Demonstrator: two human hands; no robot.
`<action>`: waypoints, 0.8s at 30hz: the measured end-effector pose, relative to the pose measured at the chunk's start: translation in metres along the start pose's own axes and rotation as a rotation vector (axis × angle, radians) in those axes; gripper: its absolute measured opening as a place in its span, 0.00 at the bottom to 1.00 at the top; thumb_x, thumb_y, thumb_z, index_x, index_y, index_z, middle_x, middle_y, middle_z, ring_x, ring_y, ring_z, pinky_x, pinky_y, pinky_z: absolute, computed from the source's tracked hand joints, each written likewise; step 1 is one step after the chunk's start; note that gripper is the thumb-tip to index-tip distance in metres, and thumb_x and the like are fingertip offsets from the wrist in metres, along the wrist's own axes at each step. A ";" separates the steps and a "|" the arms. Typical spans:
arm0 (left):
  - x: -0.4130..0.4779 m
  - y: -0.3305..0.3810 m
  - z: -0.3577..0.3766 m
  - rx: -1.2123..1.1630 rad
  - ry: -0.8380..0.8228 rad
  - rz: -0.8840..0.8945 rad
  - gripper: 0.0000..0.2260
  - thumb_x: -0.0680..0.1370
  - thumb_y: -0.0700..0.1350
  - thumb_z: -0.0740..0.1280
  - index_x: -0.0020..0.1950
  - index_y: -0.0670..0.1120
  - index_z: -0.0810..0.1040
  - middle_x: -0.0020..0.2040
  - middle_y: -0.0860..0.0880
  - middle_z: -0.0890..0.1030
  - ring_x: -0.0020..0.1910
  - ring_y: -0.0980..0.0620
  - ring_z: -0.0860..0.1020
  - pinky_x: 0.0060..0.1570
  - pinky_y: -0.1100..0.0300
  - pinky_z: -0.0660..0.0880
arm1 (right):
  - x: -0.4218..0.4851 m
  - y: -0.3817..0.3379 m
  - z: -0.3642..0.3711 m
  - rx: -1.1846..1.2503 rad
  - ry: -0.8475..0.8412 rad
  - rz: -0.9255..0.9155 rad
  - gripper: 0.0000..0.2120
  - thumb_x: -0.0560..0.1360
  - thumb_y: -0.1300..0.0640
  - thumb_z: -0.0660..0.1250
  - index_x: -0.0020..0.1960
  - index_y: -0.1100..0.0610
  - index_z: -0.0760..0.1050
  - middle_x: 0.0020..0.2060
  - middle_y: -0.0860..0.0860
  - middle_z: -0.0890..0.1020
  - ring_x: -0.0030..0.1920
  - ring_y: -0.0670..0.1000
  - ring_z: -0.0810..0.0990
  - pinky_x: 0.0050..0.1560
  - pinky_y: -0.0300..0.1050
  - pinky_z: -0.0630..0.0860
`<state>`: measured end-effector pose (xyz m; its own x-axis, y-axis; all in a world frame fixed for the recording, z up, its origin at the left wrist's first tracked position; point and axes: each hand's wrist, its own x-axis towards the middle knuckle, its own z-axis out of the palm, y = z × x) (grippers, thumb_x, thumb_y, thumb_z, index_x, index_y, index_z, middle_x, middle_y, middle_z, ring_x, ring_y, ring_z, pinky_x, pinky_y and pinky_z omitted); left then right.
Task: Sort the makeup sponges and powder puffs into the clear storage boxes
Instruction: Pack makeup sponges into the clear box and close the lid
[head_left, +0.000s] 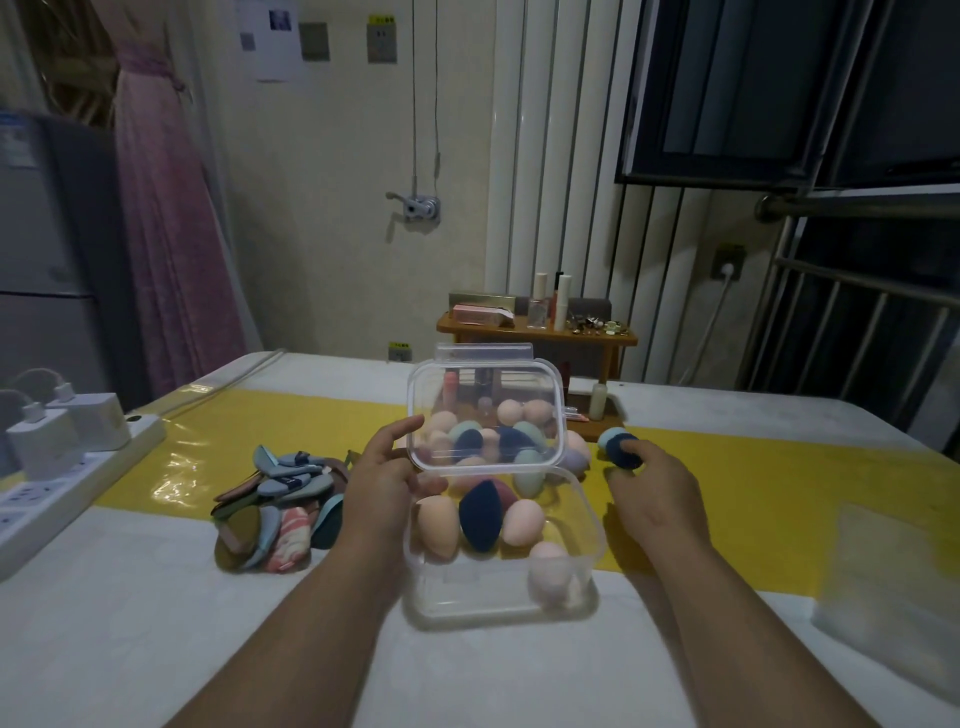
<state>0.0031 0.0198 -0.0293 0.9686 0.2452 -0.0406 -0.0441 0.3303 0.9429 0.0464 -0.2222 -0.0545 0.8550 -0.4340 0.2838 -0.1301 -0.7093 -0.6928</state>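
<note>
With left hand gripping lid of clear box, pinches blue sponge in right hand at box's 2 o'clock, puffs piled at 9 o'clock.

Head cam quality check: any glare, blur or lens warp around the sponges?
Head view: dim, soft light; glare streaks on the yellow strip; sponges behind the clear lid held by the left hand look hazy; clear object at the right edge is smeared; window bars bow, wide-angle. Blue sponge in the right hand reads fine.
</note>
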 end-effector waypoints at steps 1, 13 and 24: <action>0.000 -0.001 0.000 0.004 0.000 0.000 0.27 0.73 0.27 0.57 0.57 0.54 0.81 0.54 0.46 0.80 0.53 0.43 0.79 0.41 0.52 0.78 | -0.001 -0.002 -0.003 0.052 0.056 -0.024 0.17 0.75 0.58 0.68 0.65 0.53 0.77 0.59 0.55 0.80 0.56 0.58 0.77 0.47 0.45 0.71; -0.003 -0.001 0.002 0.010 -0.012 0.010 0.26 0.72 0.27 0.58 0.57 0.54 0.81 0.52 0.46 0.80 0.52 0.43 0.79 0.45 0.49 0.79 | -0.044 -0.058 -0.040 0.472 -0.149 -0.277 0.18 0.69 0.62 0.76 0.51 0.45 0.74 0.46 0.42 0.80 0.47 0.43 0.80 0.42 0.35 0.77; -0.009 0.004 0.007 0.002 -0.019 0.034 0.27 0.72 0.27 0.53 0.57 0.50 0.80 0.47 0.46 0.80 0.43 0.49 0.80 0.40 0.54 0.80 | -0.073 -0.086 -0.021 0.114 -0.642 -0.468 0.19 0.72 0.57 0.74 0.60 0.43 0.77 0.52 0.40 0.80 0.52 0.44 0.79 0.51 0.42 0.82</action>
<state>-0.0044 0.0125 -0.0229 0.9711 0.2387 -0.0017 -0.0771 0.3203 0.9442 -0.0158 -0.1414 -0.0019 0.9345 0.3234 0.1487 0.3358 -0.6628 -0.6693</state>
